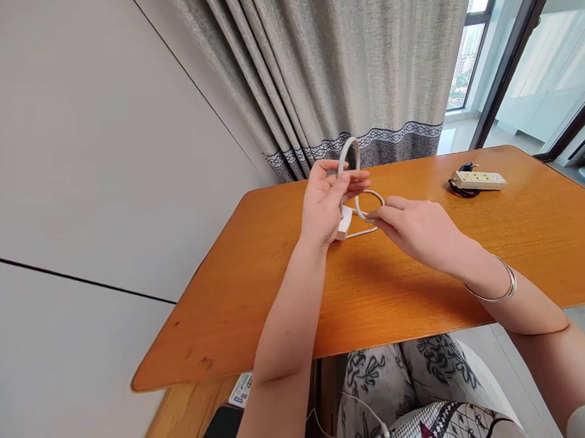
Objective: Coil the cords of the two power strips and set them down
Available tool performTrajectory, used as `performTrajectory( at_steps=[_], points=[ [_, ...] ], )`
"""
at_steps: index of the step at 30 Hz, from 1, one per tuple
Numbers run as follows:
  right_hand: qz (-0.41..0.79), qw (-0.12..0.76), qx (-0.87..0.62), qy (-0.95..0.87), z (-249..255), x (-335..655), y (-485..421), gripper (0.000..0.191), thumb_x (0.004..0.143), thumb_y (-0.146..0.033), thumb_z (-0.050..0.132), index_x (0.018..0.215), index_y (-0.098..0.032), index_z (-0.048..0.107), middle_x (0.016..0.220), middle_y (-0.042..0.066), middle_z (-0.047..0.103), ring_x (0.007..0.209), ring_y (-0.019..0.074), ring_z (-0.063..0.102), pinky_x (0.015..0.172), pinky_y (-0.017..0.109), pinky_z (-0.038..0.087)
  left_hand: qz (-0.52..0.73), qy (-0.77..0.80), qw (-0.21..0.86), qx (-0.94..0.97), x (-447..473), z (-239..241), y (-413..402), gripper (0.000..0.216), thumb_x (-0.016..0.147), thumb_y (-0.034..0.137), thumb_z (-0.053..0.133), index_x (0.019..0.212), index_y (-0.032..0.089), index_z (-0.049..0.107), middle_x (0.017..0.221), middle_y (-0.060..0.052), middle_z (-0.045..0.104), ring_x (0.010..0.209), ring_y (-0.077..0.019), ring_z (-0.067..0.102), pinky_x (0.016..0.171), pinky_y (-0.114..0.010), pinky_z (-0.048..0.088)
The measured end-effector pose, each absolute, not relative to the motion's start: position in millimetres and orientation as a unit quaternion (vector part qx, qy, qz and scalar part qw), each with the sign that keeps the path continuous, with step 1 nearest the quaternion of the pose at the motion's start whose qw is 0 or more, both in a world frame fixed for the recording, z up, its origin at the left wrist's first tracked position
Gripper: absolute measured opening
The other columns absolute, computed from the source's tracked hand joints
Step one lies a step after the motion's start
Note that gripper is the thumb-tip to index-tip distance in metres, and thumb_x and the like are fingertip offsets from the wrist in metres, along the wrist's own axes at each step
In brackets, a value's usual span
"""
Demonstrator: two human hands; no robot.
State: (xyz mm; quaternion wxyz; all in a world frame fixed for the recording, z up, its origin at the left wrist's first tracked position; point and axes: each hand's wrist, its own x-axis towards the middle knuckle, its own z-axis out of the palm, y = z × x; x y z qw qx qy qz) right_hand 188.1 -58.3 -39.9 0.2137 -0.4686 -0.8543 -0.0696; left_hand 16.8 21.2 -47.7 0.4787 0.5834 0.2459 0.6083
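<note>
A thick white cable [350, 141] rises in a loop through the fingers of my left hand [325, 200], which is closed loosely around it above the table. My right hand [416, 229] pinches a lower stretch of the same cable between thumb and fingertips. Between the two hands the cable bends into a second, smaller loop. Just behind my left wrist is a white block [344, 225], partly covered by that hand; more white cable runs beside it near the tabletop. Whether the block is joined to the cable is hidden.
On the orange-brown wooden table [258, 301], a white power strip [480, 180] with a black cord and plug [468, 167] lies at the back right. A grey curtain [361, 61] hangs behind, and a white wall panel [92, 159] borders the left. Below the table edge is a black phone-like slab [222, 429].
</note>
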Motion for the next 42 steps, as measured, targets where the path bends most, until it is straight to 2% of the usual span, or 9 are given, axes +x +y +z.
performTrajectory(
  at_steps=[3,6,9,12,17,22,28,36,42],
  points=[
    [-0.047,0.344,-0.368,-0.863,-41,190,-56,0.033,0.108,-0.031,0.041,0.111,-0.022,0.072,0.099,0.007,0.072,0.085,0.0174,0.066,0.071,0.028,0.048,0.561,0.217,0.513,0.612,23,-45,10,0.04,0.083,0.049,0.079,0.098,0.023,0.052,0.085,0.0,0.077,0.084,-0.0177,0.077,0.081,-0.03,0.062],
    [-0.066,0.419,-0.32,-0.847,-42,195,-48,0.03,0.108,-0.033,0.044,0.114,-0.025,0.072,0.104,0.007,0.072,0.095,0.0183,0.066,0.083,0.031,0.052,0.51,0.199,0.551,0.63,28,-42,-1,0.039,0.082,0.047,0.08,0.095,0.023,0.053,0.074,0.004,0.072,0.067,-0.0138,0.073,0.064,-0.024,0.059],
    [-0.139,0.464,-0.344,-0.805,-40,204,-36,0.026,0.102,-0.043,0.057,0.115,-0.027,0.073,0.106,0.008,0.07,0.102,0.0231,0.063,0.091,0.038,0.05,0.458,0.212,0.59,0.63,33,-41,-8,0.037,0.084,0.048,0.077,0.095,0.023,0.052,0.063,0.007,0.064,0.045,-0.009,0.06,0.043,-0.018,0.044],
    [-0.146,0.474,-0.364,-0.788,-38,214,-24,0.031,0.099,-0.049,0.061,0.116,-0.027,0.073,0.111,0.009,0.069,0.108,0.0258,0.062,0.094,0.041,0.049,0.437,0.221,0.616,0.617,36,-41,-11,0.038,0.086,0.053,0.072,0.091,0.022,0.051,0.06,0.007,0.063,0.034,-0.0046,0.043,0.035,-0.016,0.028],
    [-0.029,0.449,-0.4,-0.799,-40,218,-17,0.033,0.1,-0.052,0.058,0.101,-0.023,0.075,0.091,0.006,0.072,0.083,0.0183,0.065,0.075,0.029,0.047,0.421,0.223,0.648,0.594,36,-42,-6,0.039,0.084,0.053,0.073,0.086,0.02,0.053,0.056,0.006,0.06,0.034,-0.0026,0.034,0.036,-0.016,0.022],
    [0.05,0.471,-0.41,-0.779,-38,221,-13,0.03,0.095,-0.05,0.066,0.09,-0.023,0.075,0.087,0.006,0.074,0.082,0.0198,0.065,0.078,0.03,0.047,0.361,0.24,0.674,0.598,34,-45,1,0.042,0.089,0.057,0.066,0.078,0.018,0.056,0.049,0.003,0.053,0.04,-0.0074,0.045,0.041,-0.019,0.034],
    [0.034,0.446,-0.476,-0.757,-34,223,-12,0.027,0.091,-0.045,0.073,0.077,-0.022,0.073,0.071,0.004,0.068,0.07,0.0168,0.06,0.064,0.027,0.035,0.348,0.264,0.688,0.58,37,-47,1,0.054,0.093,0.066,0.059,0.069,0.019,0.049,0.042,0.007,0.039,0.034,-0.0041,0.031,0.039,-0.017,0.027],
    [0.015,0.516,-0.472,-0.714,-41,226,-5,0.04,0.097,-0.051,0.062,0.077,-0.018,0.072,0.063,0.001,0.068,0.059,0.0121,0.061,0.06,0.023,0.039,0.364,0.264,0.7,0.555,38,-50,3,0.055,0.093,0.068,0.057,0.07,0.019,0.049,0.047,0.005,0.049,0.038,-0.0067,0.044,0.041,-0.018,0.034],
    [0.059,0.6,-0.449,-0.659,-44,222,-3,0.047,0.096,-0.059,0.059,0.075,-0.018,0.068,0.058,-0.001,0.065,0.054,0.0121,0.064,0.054,0.022,0.043,0.366,0.214,0.735,0.529,40,-54,4,0.046,0.1,0.055,0.054,0.073,0.017,0.052,0.053,0.002,0.055,0.045,-0.009,0.052,0.047,-0.019,0.041]
  ],
)
